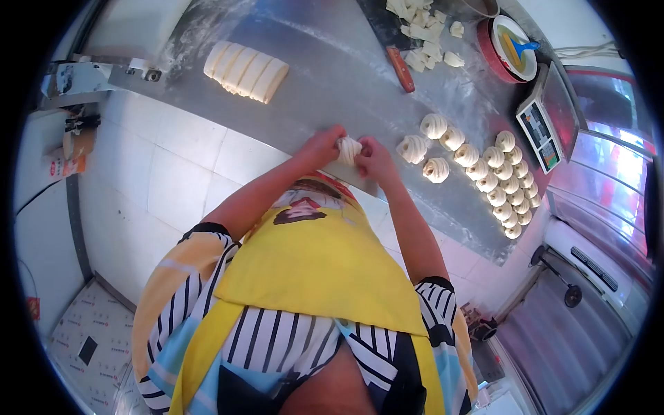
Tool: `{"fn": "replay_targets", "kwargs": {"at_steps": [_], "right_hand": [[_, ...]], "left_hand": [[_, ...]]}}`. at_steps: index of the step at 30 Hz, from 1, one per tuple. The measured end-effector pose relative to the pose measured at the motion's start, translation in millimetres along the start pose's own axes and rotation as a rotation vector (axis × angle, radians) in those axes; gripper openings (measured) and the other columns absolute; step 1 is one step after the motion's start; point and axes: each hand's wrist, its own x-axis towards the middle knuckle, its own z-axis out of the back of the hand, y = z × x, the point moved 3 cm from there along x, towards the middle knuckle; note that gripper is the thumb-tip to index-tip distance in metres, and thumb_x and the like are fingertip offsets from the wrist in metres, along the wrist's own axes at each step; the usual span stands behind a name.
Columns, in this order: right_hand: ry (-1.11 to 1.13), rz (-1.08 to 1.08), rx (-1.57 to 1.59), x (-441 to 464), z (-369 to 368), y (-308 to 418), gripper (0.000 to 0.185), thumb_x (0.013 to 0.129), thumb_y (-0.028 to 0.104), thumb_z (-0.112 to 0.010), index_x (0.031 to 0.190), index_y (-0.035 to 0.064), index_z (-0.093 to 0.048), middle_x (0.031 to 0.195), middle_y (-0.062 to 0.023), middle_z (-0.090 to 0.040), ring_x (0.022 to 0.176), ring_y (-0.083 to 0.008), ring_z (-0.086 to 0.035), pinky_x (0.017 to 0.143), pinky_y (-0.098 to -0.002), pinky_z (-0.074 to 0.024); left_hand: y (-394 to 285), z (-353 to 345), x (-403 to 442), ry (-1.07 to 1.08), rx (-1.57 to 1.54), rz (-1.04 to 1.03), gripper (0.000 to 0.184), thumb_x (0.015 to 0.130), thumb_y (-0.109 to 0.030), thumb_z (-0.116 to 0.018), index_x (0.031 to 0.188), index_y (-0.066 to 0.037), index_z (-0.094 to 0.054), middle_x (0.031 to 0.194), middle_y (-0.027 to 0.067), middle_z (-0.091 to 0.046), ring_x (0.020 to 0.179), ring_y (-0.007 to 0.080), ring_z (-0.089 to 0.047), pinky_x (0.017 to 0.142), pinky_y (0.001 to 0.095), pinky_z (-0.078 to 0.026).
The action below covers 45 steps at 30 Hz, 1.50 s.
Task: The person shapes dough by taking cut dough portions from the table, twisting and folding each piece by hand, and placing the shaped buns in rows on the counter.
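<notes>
A twisted dough roll (348, 150) is held between my two hands at the near edge of the metal table. My left hand (324, 146) has its fingers closed on the roll's left side. From the right, my right hand (374, 160) grips the other side with bent fingers. Just right of my hands lie several shaped dough rolls (436, 170), coiled with ridged layers, and more stand in close rows further right. A slab of dough cut into strips (245, 72) rests at the upper left.
A knife or scraper with a wooden handle (400, 70) lies near dough scraps (425, 34). A white bowl (528, 68) with a blue-handled brush stands at the back right, beside a digital scale (540, 135). The floured metal table (311, 83) ends close to my apron.
</notes>
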Motion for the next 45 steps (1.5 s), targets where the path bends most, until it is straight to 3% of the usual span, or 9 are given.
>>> {"fn": "replay_targets", "kwargs": {"at_steps": [3, 9, 14, 21, 27, 30, 38, 41, 45], "right_hand": [[-0.283, 0.33, -0.526, -0.7, -9.0, -11.3, 0.026, 0.077, -0.001, -0.059, 0.101, 0.0032, -0.05, 0.072, -0.0056, -0.057, 0.052, -0.0115, -0.056, 0.044, -0.0245, -0.0448], [-0.102, -0.035, 0.102, -5.9, -4.0, -6.2, 0.022, 0.077, 0.011, -0.063, 0.095, 0.0065, -0.052, 0.071, -0.0109, -0.062, 0.057, -0.0248, -0.062, 0.055, -0.0353, -0.0482], [-0.329, 0.023, -0.423, 2.4, -14.7, 1.6, 0.016, 0.08, 0.019, -0.057, 0.091, 0.0091, -0.052, 0.075, -0.015, -0.063, 0.065, -0.034, -0.062, 0.062, -0.0438, -0.0478], [-0.418, 0.098, -0.759, 10.9, -13.6, 5.3, 0.018, 0.08, 0.022, -0.054, 0.091, 0.0085, -0.053, 0.077, -0.0173, -0.063, 0.074, -0.0375, -0.061, 0.067, -0.0487, -0.046], [-0.28, 0.094, -0.508, 6.6, -5.0, 5.6, 0.025, 0.078, 0.009, -0.059, 0.101, 0.0033, -0.052, 0.078, -0.0161, -0.062, 0.074, -0.0271, -0.064, 0.063, -0.0362, -0.0502], [-0.306, 0.169, 0.434, -42.0, 32.3, 11.5, 0.035, 0.082, 0.009, -0.058, 0.115, 0.0015, -0.047, 0.084, -0.0145, -0.062, 0.07, -0.0233, -0.064, 0.062, -0.034, -0.0526], [-0.626, 0.184, 0.282, -117.9, 91.2, 32.5, 0.029, 0.083, 0.008, -0.06, 0.109, -0.0027, -0.053, 0.083, -0.0089, -0.062, 0.069, -0.0131, -0.06, 0.064, -0.0257, -0.0513], [-0.506, 0.249, 0.281, -80.7, 70.4, 67.2, 0.03, 0.083, 0.008, -0.061, 0.11, -0.0026, -0.053, 0.085, -0.0085, -0.063, 0.069, -0.0125, -0.059, 0.063, -0.0253, -0.0506], [-0.187, 0.366, -0.121, 24.5, 5.9, 137.9, 0.036, 0.079, 0.021, -0.066, 0.106, -0.0022, -0.059, 0.088, -0.0106, -0.062, 0.073, -0.0152, -0.059, 0.066, -0.0289, -0.0492]], "left_hand": [[-4.8, -0.4, -1.4, 0.029, 0.065, 0.005, 0.033, 0.073, -0.007, -0.063, 0.104, -0.007, -0.052, 0.085, 0.016, -0.061, 0.08, 0.032, -0.06, 0.071, 0.0373, -0.047], [-9.1, -7.0, -3.6, -0.026, 0.132, 0.049, 0.035, 0.075, -0.01, -0.061, 0.107, -0.007, -0.049, 0.09, 0.0189, -0.061, 0.087, 0.0378, -0.058, 0.073, 0.0413, -0.046], [-13.4, 5.9, -5.1, 0.099, -0.234, 0.32, 0.035, 0.075, -0.003, -0.058, 0.108, -0.008, -0.051, 0.081, 0.015, -0.062, 0.076, 0.0329, -0.061, 0.068, 0.0376, -0.047], [-8.8, -3.0, -8.6, -0.148, 0.227, 0.025, 0.023, 0.081, -0.015, -0.054, 0.103, -0.011, -0.048, 0.083, 0.019, -0.062, 0.079, 0.0414, -0.059, 0.066, 0.0483, -0.045], [-25.2, -3.1, -0.6, -0.1, 0.124, -0.023, 0.021, 0.081, -0.013, -0.054, 0.101, -0.009, -0.048, 0.085, 0.0194, -0.062, 0.081, 0.0412, -0.059, 0.068, 0.0476, -0.045], [-61.1, -8.7, 20.9, 0.003, -0.073, -0.032, 0.022, 0.081, -0.011, -0.055, 0.101, -0.008, -0.049, 0.087, 0.0199, -0.062, 0.084, 0.0403, -0.059, 0.07, 0.0457, -0.046], [-61.7, -49.3, 95.1, 0.027, 0.166, -0.152, 0.031, 0.08, -0.011, -0.057, 0.109, -0.008, -0.047, 0.085, 0.0188, -0.062, 0.081, 0.0383, -0.06, 0.07, 0.0463, -0.046], [-89.5, -16.4, 65.6, 0.018, 0.306, -0.089, 0.032, 0.08, -0.011, -0.058, 0.109, -0.005, -0.047, 0.081, 0.0171, -0.062, 0.073, 0.0334, -0.062, 0.065, 0.0424, -0.048], [-58.9, 39.8, 26.2, 0.128, -0.147, 0.042, 0.037, 0.081, -0.012, -0.061, 0.113, -0.002, -0.047, 0.079, 0.0109, -0.062, 0.065, 0.0194, -0.062, 0.057, 0.0322, -0.049]]}}
